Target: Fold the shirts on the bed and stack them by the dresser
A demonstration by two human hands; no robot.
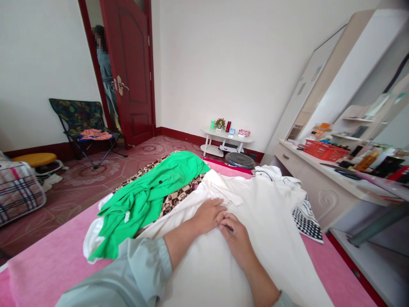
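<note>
A white collared shirt (268, 221) lies spread over the pink bed cover (47, 251) in front of me, its collar pointing away. My left hand (208, 215) rests on it just below the collar, fingers bent together at the front opening. My right hand (235, 236) meets it there, with thumb and fingers curled in a pinch on the cloth. The fingertips of both hands touch or nearly touch, and the bit of fabric between them is mostly hidden. Left of the shirt is a crumpled green garment (143, 187) with white edging, over a brown patterned cloth (177, 200).
A black-and-white patterned garment (306, 217) lies at the bed's right edge. Beyond stands a dressing table (322, 179) with a red basket (324, 150) and bottles. A low white table (220, 133), folding chair (86, 123) and half-open door (134, 72) are farther off; a person (105, 68) stands behind the door.
</note>
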